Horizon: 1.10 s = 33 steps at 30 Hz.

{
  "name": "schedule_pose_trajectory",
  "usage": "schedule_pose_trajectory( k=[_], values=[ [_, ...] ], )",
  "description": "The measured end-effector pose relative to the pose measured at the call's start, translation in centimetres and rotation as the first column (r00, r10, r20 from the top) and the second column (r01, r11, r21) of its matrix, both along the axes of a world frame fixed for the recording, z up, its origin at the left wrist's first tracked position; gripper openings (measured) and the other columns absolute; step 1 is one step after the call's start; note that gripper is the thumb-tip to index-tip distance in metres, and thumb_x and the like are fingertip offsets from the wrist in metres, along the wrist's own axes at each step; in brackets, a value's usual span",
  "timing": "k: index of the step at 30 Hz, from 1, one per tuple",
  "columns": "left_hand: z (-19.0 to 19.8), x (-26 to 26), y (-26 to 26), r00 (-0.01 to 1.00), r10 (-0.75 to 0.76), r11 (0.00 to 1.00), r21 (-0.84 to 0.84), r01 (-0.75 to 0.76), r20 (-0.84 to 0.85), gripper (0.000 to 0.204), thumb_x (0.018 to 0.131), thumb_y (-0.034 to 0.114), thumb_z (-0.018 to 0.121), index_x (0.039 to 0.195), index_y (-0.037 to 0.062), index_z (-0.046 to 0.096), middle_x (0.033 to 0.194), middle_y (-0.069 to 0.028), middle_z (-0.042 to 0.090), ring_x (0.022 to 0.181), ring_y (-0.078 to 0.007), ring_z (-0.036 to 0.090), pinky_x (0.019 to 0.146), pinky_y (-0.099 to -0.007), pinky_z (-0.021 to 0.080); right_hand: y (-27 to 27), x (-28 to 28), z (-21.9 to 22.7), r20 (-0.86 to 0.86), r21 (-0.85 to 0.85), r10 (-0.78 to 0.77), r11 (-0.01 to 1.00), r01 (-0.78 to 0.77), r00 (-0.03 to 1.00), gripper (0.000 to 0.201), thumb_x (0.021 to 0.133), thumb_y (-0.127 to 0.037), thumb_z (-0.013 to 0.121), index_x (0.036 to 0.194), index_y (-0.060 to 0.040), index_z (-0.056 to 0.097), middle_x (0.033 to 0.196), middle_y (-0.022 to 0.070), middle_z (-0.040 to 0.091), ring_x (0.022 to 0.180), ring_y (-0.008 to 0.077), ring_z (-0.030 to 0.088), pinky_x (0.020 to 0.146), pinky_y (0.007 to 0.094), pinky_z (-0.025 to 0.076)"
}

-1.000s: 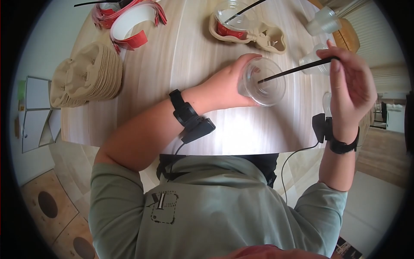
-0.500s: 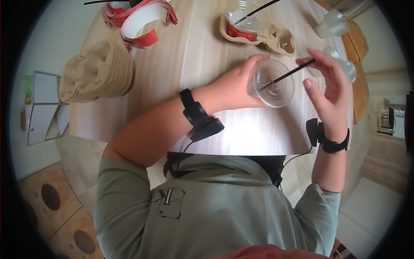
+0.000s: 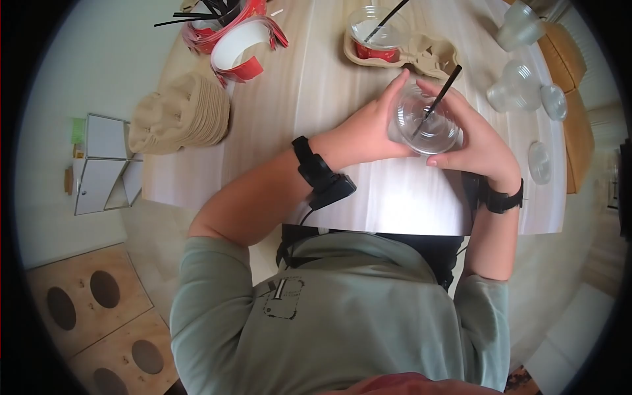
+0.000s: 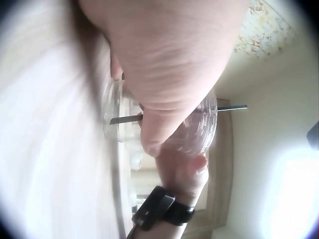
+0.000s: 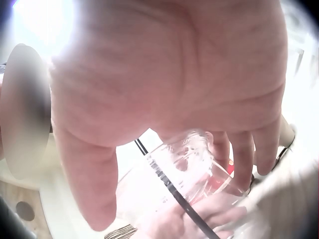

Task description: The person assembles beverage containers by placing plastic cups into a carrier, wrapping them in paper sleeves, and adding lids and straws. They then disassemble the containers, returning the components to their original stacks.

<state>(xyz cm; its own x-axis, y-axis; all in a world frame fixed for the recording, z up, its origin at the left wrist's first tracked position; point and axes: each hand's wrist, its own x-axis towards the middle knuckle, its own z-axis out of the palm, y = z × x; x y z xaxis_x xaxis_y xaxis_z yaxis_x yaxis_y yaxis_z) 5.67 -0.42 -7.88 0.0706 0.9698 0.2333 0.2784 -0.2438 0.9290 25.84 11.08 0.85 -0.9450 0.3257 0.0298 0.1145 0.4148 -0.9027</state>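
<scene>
In the head view, a clear plastic cup with a clear lid (image 3: 411, 118) stands over the table's near part. A black straw (image 3: 447, 85) sticks up through its lid. My left hand (image 3: 368, 131) grips the cup from the left, thumb toward the far side. From the right, my right hand (image 3: 484, 141) curves round the same cup, its thumb at the near side. The left wrist view shows the straw's lower end (image 4: 119, 119) inside the see-through cup. In the right wrist view, the right fingers (image 5: 241, 154) lie along the cup's far side.
Ahead, a pulp cup carrier (image 3: 431, 56) holds a red-sleeved cup (image 3: 378, 51) with a straw. Stacked carriers (image 3: 191, 115) stand left, with red sleeves (image 3: 247, 69) and black straws (image 3: 214, 10) behind. Clear cups (image 3: 520, 85) and a lid (image 3: 540, 162) lie on the right.
My right hand has let go of the straw and come left and down round the cup's right side. The straw now stands steeper and deeper in the cup. My left hand still grips the cup.
</scene>
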Motion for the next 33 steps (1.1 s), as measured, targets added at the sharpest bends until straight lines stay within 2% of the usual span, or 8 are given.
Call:
schedule_pose_trajectory(
  k=[8,11,14,18,23,25,29,33],
  values=[
    [4.2,-0.8,-0.8,0.955,-0.087,0.968,-0.252,0.013,-0.285,0.116,0.084,0.012,0.072,0.157,-0.0102,-0.015,0.146,-0.0278,0.052,0.138,-0.0356,0.051,0.113,-0.0386,0.042,0.9,1.5,-1.6,-0.149,-0.010,-0.030,1.000,0.029,0.988,0.086,0.068,-0.009,0.086,0.147,-0.0062,0.052,0.137,0.0065,0.054,0.127,0.0220,0.051,0.114,0.0374,0.039],
    [3.7,-2.1,-1.8,0.964,0.066,0.997,-0.026,-0.075,-0.259,0.094,0.089,0.002,0.063,0.164,0.0022,0.005,0.147,-0.0176,0.054,0.138,-0.0259,0.052,0.110,-0.0365,0.044,1.3,1.8,-1.8,-0.150,0.050,-0.022,0.998,0.030,0.988,0.085,0.069,-0.010,0.086,0.147,-0.0058,0.053,0.137,0.0077,0.055,0.125,0.0230,0.052,0.113,0.0369,0.040],
    [7.0,-3.6,-3.1,0.925,0.247,0.951,-0.113,-0.289,-0.287,0.063,0.092,0.000,0.058,0.152,0.0004,0.040,0.138,-0.0149,0.060,0.123,-0.0208,0.062,0.098,-0.0343,0.050,1.5,2.0,-1.8,-0.167,0.083,-0.019,0.996,0.033,0.986,0.083,0.069,-0.010,0.087,0.145,-0.0054,0.053,0.136,0.0089,0.055,0.125,0.0242,0.053,0.111,0.0367,0.041],
    [9.8,-6.6,-4.0,0.488,0.535,0.746,0.116,-0.655,-0.690,0.033,0.093,0.004,0.060,0.126,0.0008,0.063,0.120,-0.0138,0.069,0.104,-0.0240,0.068,0.084,-0.0374,0.055,1.7,2.1,-2.2,-0.154,0.154,-0.002,0.988,0.026,0.988,0.082,0.069,-0.011,0.087,0.143,-0.0050,0.054,0.134,0.0108,0.056,0.124,0.0265,0.054,0.109,0.0367,0.043],
    [5.9,-12.6,-3.7,-0.255,0.593,0.558,0.618,-0.554,-0.764,0.026,0.091,0.010,0.063,0.116,0.0064,0.070,0.102,-0.0142,0.074,0.092,-0.0346,0.070,0.080,-0.0437,0.056,1.5,1.9,-2.1,-0.179,0.153,0.039,0.988,-0.011,0.983,0.081,0.069,-0.013,0.087,0.143,-0.0070,0.054,0.132,0.0123,0.056,0.124,0.0290,0.054,0.109,0.0374,0.043],
    [5.6,-13.4,-3.7,-0.326,0.450,0.573,0.549,-0.608,-0.831,0.025,0.090,0.010,0.062,0.113,0.0075,0.072,0.101,-0.0145,0.075,0.093,-0.0359,0.070,0.082,-0.0456,0.056,1.4,1.9,-2.0,-0.181,0.151,0.038,0.988,-0.011,0.983,0.081,0.070,-0.013,0.087,0.143,-0.0082,0.054,0.132,0.0127,0.056,0.124,0.0299,0.054,0.109,0.0377,0.043],
    [6.5,-12.9,-3.5,-0.164,0.271,0.503,0.285,-0.816,-0.949,0.025,0.088,0.009,0.059,0.107,0.0081,0.074,0.101,-0.0160,0.076,0.097,-0.0371,0.070,0.084,-0.0467,0.055,1.3,1.9,-1.9,-0.174,0.144,0.042,0.989,-0.016,0.984,0.079,0.070,-0.013,0.086,0.143,-0.0095,0.055,0.134,0.0137,0.055,0.124,0.0313,0.054,0.109,0.0383,0.043],
    [7.4,-12.5,-3.3,-0.049,0.327,0.481,0.211,-0.851,-0.944,0.026,0.089,0.009,0.056,0.107,0.0103,0.076,0.103,-0.0172,0.075,0.099,-0.0365,0.071,0.083,-0.0470,0.054,1.2,2.0,-1.9,-0.169,0.145,0.036,0.989,-0.011,0.985,0.079,0.071,-0.013,0.086,0.143,-0.0096,0.055,0.137,0.0146,0.054,0.126,0.0318,0.053,0.109,0.0385,0.043]
  ],
)
